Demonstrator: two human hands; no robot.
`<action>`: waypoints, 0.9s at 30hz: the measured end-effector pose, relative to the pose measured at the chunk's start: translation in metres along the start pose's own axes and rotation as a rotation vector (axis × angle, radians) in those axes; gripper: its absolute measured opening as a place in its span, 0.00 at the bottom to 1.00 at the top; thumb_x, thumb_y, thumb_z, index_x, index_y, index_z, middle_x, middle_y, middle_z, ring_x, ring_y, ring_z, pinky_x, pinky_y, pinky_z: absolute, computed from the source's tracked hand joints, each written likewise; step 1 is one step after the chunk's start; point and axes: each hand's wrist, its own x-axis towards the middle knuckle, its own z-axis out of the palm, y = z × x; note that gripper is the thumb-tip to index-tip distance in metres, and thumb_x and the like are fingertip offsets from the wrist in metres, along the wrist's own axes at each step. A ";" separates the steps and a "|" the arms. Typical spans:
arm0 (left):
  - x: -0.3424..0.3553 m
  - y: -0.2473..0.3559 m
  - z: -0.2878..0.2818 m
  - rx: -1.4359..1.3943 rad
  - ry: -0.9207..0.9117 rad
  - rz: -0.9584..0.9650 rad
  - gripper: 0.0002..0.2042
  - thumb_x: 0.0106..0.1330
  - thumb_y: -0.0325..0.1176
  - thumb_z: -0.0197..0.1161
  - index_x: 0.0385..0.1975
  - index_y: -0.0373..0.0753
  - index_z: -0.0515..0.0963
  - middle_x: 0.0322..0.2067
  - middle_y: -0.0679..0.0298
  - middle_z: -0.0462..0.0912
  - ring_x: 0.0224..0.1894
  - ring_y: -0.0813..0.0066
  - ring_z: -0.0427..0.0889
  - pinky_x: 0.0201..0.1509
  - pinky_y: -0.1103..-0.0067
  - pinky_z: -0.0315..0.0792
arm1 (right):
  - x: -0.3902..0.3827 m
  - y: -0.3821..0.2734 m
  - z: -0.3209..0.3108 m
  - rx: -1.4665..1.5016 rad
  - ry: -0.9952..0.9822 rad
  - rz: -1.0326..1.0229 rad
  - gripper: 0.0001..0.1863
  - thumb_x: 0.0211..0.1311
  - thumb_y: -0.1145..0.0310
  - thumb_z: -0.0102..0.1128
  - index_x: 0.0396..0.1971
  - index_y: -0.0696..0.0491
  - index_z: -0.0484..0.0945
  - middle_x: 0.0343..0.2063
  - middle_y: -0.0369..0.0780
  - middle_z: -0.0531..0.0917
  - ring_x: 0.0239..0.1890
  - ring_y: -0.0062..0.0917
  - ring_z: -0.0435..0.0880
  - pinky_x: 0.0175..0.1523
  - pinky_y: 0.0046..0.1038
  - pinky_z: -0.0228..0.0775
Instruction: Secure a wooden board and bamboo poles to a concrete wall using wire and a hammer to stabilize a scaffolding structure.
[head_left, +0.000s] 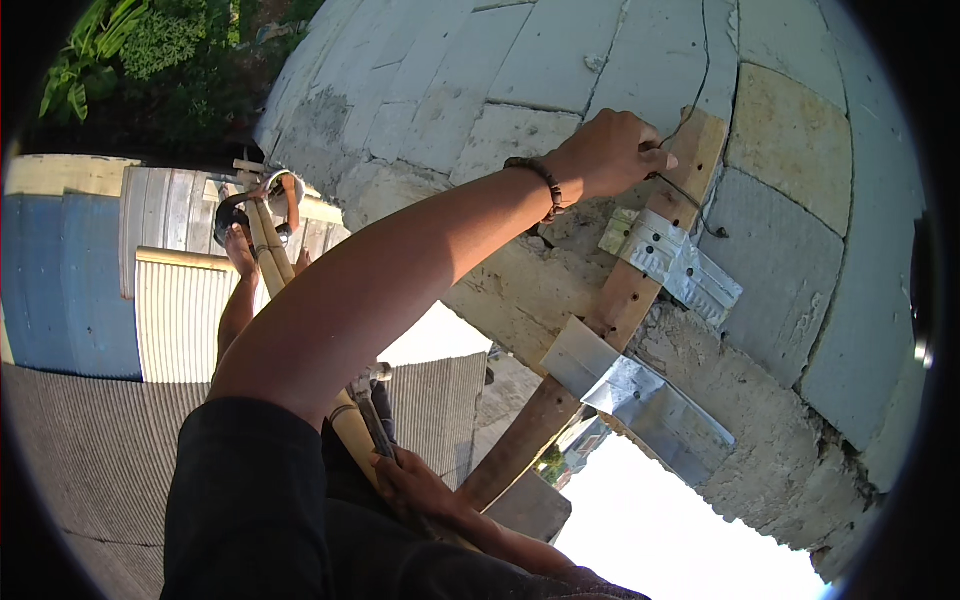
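Wood, a long slanting board (628, 300), runs up past the grey block wall (560, 60) to just beneath my left grip (605, 155). That grip looks pressed together, pinching a thin dark wire (707, 60) that trails past it; I judge the wire is loose. Below the same grip, 2 bent metal pieces cross the board: the upper strap (655, 245) shows dark nail heads and seems done, while the lower strap (650, 400) shows none I can make out, so probably unfinished. My right grip (412, 478), well below, wraps a hammer (372, 410) beside a bamboo pole (352, 430).
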 end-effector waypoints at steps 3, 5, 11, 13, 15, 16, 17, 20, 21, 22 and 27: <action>-0.002 0.004 0.002 0.026 0.033 0.032 0.20 0.69 0.48 0.60 0.29 0.34 0.82 0.14 0.59 0.74 0.18 0.71 0.66 0.27 0.71 0.64 | 0.000 0.001 0.000 0.009 0.018 -0.027 0.23 0.73 0.48 0.49 0.24 0.52 0.68 0.17 0.31 0.72 0.15 0.16 0.69 0.22 0.22 0.62; -0.002 0.006 0.005 0.044 0.073 0.037 0.19 0.69 0.47 0.59 0.29 0.34 0.81 0.14 0.58 0.74 0.18 0.70 0.68 0.28 0.71 0.65 | 0.000 0.003 0.000 0.018 0.022 -0.065 0.23 0.73 0.48 0.49 0.24 0.52 0.69 0.17 0.31 0.72 0.15 0.16 0.69 0.22 0.22 0.62; -0.005 0.004 0.008 0.126 0.171 0.054 0.15 0.71 0.40 0.57 0.33 0.33 0.82 0.18 0.53 0.78 0.20 0.64 0.74 0.31 0.67 0.68 | 0.001 0.005 -0.001 0.018 0.016 -0.080 0.21 0.73 0.48 0.48 0.31 0.53 0.69 0.18 0.31 0.71 0.16 0.15 0.68 0.22 0.21 0.62; -0.005 0.004 0.008 0.141 0.155 0.071 0.14 0.71 0.38 0.56 0.34 0.33 0.81 0.20 0.52 0.80 0.21 0.64 0.76 0.32 0.67 0.69 | 0.000 0.005 -0.001 0.000 -0.005 -0.080 0.19 0.73 0.50 0.48 0.38 0.53 0.68 0.20 0.30 0.70 0.17 0.14 0.67 0.22 0.19 0.62; -0.004 0.006 0.005 0.155 0.140 0.088 0.13 0.71 0.36 0.55 0.35 0.32 0.81 0.22 0.51 0.81 0.22 0.63 0.78 0.33 0.68 0.71 | -0.001 0.004 -0.001 -0.011 0.007 -0.073 0.19 0.73 0.50 0.49 0.38 0.53 0.69 0.20 0.30 0.70 0.17 0.14 0.68 0.22 0.20 0.62; -0.004 0.009 0.003 0.147 0.191 0.119 0.13 0.71 0.35 0.55 0.36 0.31 0.81 0.23 0.53 0.82 0.23 0.65 0.80 0.33 0.70 0.72 | -0.001 0.005 -0.002 0.009 0.005 -0.095 0.19 0.73 0.50 0.49 0.38 0.53 0.69 0.20 0.30 0.70 0.17 0.14 0.68 0.22 0.20 0.62; -0.003 0.014 0.000 0.143 0.207 0.120 0.12 0.71 0.35 0.55 0.36 0.31 0.80 0.23 0.54 0.83 0.24 0.66 0.81 0.34 0.73 0.73 | -0.002 0.005 -0.002 0.001 0.005 -0.108 0.19 0.73 0.50 0.49 0.37 0.54 0.70 0.19 0.30 0.71 0.17 0.15 0.68 0.23 0.20 0.62; 0.001 0.037 -0.019 0.193 0.285 0.100 0.13 0.71 0.35 0.55 0.35 0.31 0.81 0.23 0.58 0.84 0.26 0.71 0.84 0.35 0.77 0.75 | -0.001 0.008 -0.003 -0.005 0.023 -0.151 0.21 0.72 0.49 0.49 0.32 0.53 0.70 0.19 0.31 0.71 0.17 0.15 0.69 0.23 0.21 0.63; 0.002 0.048 -0.029 0.267 0.260 0.103 0.13 0.71 0.36 0.55 0.34 0.32 0.82 0.23 0.61 0.84 0.26 0.75 0.84 0.34 0.78 0.76 | 0.000 0.009 -0.003 -0.031 0.041 -0.149 0.23 0.72 0.48 0.49 0.28 0.53 0.69 0.18 0.32 0.72 0.17 0.16 0.70 0.23 0.22 0.64; 0.003 0.060 -0.035 0.258 0.274 0.167 0.13 0.71 0.36 0.55 0.34 0.32 0.82 0.23 0.61 0.84 0.26 0.75 0.84 0.34 0.78 0.76 | 0.001 0.011 -0.004 -0.001 0.030 -0.180 0.23 0.72 0.48 0.49 0.28 0.53 0.69 0.18 0.32 0.72 0.17 0.16 0.70 0.23 0.22 0.64; 0.008 0.117 -0.040 0.215 0.032 0.001 0.15 0.72 0.39 0.54 0.36 0.32 0.81 0.26 0.64 0.85 0.28 0.77 0.85 0.33 0.79 0.76 | 0.007 0.018 -0.005 -0.032 0.052 -0.209 0.21 0.72 0.50 0.50 0.29 0.54 0.70 0.19 0.32 0.73 0.18 0.17 0.71 0.26 0.23 0.65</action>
